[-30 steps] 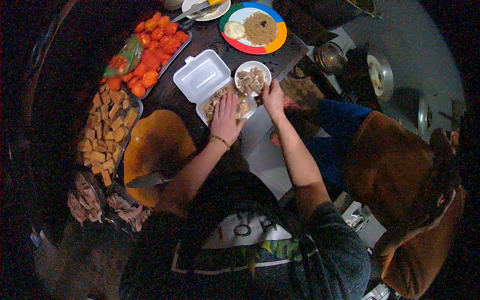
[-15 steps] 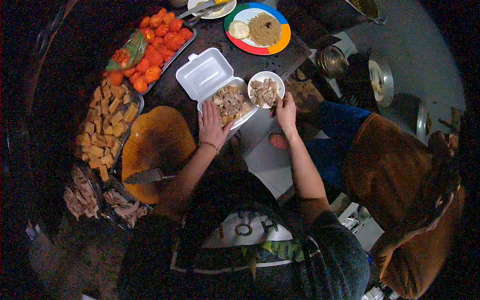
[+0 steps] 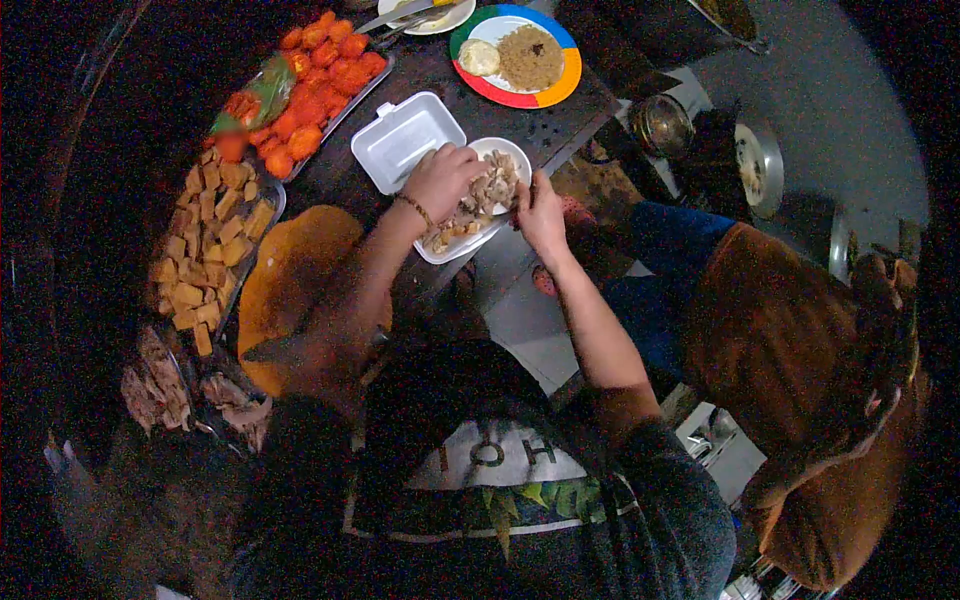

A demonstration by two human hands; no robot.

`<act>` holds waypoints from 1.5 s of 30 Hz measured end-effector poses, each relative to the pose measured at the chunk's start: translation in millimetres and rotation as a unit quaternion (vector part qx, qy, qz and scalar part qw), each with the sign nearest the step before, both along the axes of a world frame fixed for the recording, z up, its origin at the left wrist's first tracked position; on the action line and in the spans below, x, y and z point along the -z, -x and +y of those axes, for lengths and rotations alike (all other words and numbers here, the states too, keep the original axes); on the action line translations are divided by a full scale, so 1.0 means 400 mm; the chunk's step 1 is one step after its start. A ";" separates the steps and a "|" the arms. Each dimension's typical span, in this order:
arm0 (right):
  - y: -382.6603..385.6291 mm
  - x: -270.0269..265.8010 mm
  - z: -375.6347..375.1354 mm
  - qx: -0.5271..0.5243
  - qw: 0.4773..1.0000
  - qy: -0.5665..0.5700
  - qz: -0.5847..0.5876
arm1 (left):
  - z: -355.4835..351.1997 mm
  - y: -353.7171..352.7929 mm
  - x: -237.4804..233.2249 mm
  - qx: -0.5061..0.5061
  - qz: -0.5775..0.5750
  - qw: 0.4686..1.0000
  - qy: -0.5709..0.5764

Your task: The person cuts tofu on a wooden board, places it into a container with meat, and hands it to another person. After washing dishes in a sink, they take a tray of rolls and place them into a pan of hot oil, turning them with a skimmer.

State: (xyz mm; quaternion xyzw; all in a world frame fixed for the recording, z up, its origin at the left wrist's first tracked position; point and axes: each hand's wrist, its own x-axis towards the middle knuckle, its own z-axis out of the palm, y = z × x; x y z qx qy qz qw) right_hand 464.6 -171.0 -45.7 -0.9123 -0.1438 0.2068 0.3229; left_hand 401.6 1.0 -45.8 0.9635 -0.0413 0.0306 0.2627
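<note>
Head view, looking down over the person's shoulders: an open white foam box (image 3: 405, 140) lies near the front edge of the dark bench (image 3: 560, 115), its lid flat toward the trays and its base partly filled with pale chopped meat. A white bowl (image 3: 505, 160) of the same meat is tilted over the base. The right hand (image 3: 540, 212) has its fingers closed on the bowl's near rim. The left hand (image 3: 440, 180), a bead bracelet at its wrist, is curled over the meat where bowl and box meet; whether its fingers pinch any piece cannot be told.

Left of the box, a metal tray of orange-red pieces (image 3: 310, 85) and a tray of tan cubes (image 3: 205, 245) lie end to end. An orange cutting board (image 3: 285, 285) sits under the left forearm, and shredded meat (image 3: 155, 385) lies beyond it at the dim corner. Past the box stand a rainbow-rimmed plate (image 3: 515, 50) with a brown mound and a white plate (image 3: 425, 12) with utensils. Just beside the right arm, a person in a brown garment (image 3: 790, 330) crowds the bench edge.
</note>
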 end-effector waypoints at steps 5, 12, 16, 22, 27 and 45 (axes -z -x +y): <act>-0.034 0.000 0.036 -0.054 0.993 -0.043 -0.099 | 0.059 -0.036 0.008 0.064 -0.035 0.996 -0.054; -0.041 -0.029 0.025 -0.016 0.992 -0.041 -0.118 | 0.061 0.043 -0.021 -0.065 -0.107 0.981 0.147; -0.037 0.001 -0.007 -0.016 0.993 -0.024 -0.114 | 0.006 0.173 0.091 -0.159 -0.051 0.978 0.129; -0.014 0.047 -0.043 -0.008 0.996 -0.016 -0.084 | -0.047 0.229 0.103 -0.238 -0.011 0.946 0.219; -0.008 0.074 -0.055 -0.004 0.998 -0.043 -0.037 | -0.057 0.180 0.055 -0.241 -0.067 0.948 0.195; 0.038 0.013 0.004 -0.013 0.993 -0.016 -0.115 | -0.044 0.201 0.095 -0.145 -0.043 0.987 0.047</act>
